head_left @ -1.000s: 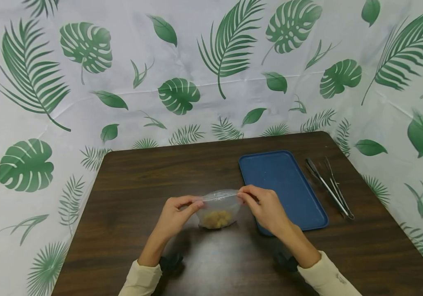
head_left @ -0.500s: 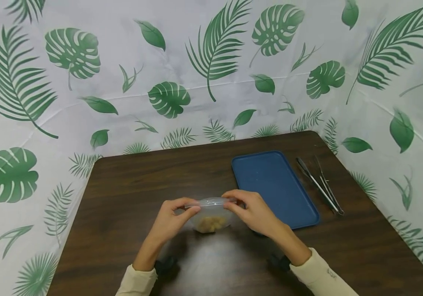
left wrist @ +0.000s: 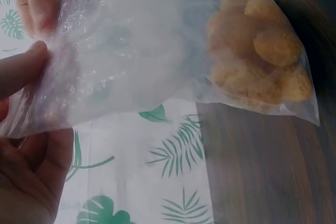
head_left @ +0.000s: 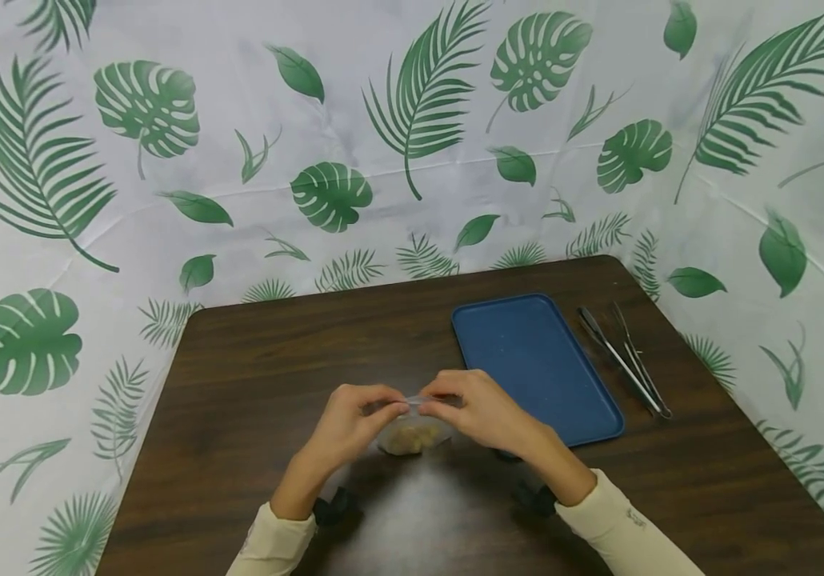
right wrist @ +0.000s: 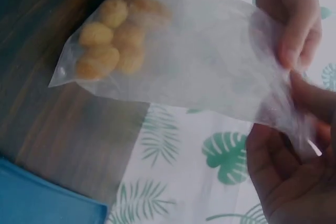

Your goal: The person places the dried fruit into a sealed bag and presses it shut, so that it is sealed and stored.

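A clear plastic zip bag (left wrist: pixel 136 40) hangs between both hands. Several round golden-brown food pieces (left wrist: pixel 252 51) are bunched at its bottom. My left hand (head_left: pixel 350 420) pinches the top edge of the bag from the left, thumb and index finger around the strip. From the other side my right hand (head_left: pixel 484 416) pinches the same edge, and the fingertips of both hands are close together at its middle. In the right wrist view, the bag's mouth looks crumpled near the right thumb (right wrist: pixel 312 95).
A blue tray (head_left: pixel 527 344) lies on the dark wooden table (head_left: pixel 275 352), right of the bag. Metal tongs (head_left: pixel 624 364) rest beyond the tray's right side. A leaf-patterned white sheet (head_left: pixel 254 232) stands behind the table.
Both hands have slid inward along the bag's top edge, so the gap between their fingertips has narrowed. The head view has shifted slightly; tray and tongs stay put.
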The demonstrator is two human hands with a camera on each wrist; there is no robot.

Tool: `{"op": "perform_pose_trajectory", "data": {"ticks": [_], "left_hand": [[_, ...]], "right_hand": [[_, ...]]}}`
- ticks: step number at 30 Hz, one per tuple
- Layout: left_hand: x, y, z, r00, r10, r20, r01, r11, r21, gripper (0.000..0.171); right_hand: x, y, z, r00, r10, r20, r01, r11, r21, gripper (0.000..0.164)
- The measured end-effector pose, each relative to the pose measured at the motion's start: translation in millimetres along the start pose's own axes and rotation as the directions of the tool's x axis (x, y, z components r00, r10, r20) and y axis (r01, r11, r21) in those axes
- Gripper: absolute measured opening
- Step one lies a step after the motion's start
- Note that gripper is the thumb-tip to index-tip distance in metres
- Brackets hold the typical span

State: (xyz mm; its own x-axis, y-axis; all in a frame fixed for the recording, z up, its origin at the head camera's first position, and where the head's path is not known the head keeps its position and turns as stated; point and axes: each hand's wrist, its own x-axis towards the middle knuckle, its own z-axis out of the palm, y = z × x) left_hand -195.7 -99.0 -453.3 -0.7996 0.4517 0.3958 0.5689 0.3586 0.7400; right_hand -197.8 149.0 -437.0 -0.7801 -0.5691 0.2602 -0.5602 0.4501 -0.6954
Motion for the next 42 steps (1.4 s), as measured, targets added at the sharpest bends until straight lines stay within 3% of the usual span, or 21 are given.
{"op": "perform_pose_trajectory", "data": {"ticks": [3, 11, 18, 22, 29, 36, 42], "left_hand": [[-0.6, 0.7, 2.4, 1.0, 0.021, -0.009, -0.021, 1.0, 0.02, 0.004], [2.3, 4.7, -0.1, 0.999, 0.043, -0.005, -0.042, 0.993, 0.106, 0.006], [2.2, 5.2, -1.1, 0.987, 0.155, -0.045, -0.15, 0.983, 0.101, 0.007], [2.4, 4.9, -2.0, 0.983, 0.174, -0.06, -0.166, 0.979, 0.119, 0.005], [-0.7, 5.6, -7.3, 0.988, 0.147, -0.056, -0.139, 0.983, 0.119, 0.005], [-8.4, 3.9, -14.6, 0.994, 0.081, -0.072, -0.074, 0.993, 0.092, 0.006], [-11.2, 3.5, -19.3, 0.994, 0.066, -0.089, -0.057, 0.993, 0.098, 0.007]], "right_hand": [[2, -1, 2, 0.999, -0.028, 0.029, 0.028, 0.999, -0.02, 0.017], [7, -7, 6, 0.998, -0.059, -0.004, 0.059, 0.996, -0.059, 0.012], [4, -2, 3, 0.997, -0.075, -0.008, 0.075, 0.997, 0.003, 0.014], [0, 2, 2, 0.996, -0.082, -0.038, 0.083, 0.996, 0.026, 0.014], [-4, 8, 0, 0.993, -0.098, -0.071, 0.102, 0.994, 0.044, 0.009], [-12, 10, -6, 0.994, -0.056, -0.095, 0.061, 0.997, 0.054, 0.009], [-16, 12, -11, 0.993, -0.037, -0.11, 0.042, 0.998, 0.043, 0.01]]}}
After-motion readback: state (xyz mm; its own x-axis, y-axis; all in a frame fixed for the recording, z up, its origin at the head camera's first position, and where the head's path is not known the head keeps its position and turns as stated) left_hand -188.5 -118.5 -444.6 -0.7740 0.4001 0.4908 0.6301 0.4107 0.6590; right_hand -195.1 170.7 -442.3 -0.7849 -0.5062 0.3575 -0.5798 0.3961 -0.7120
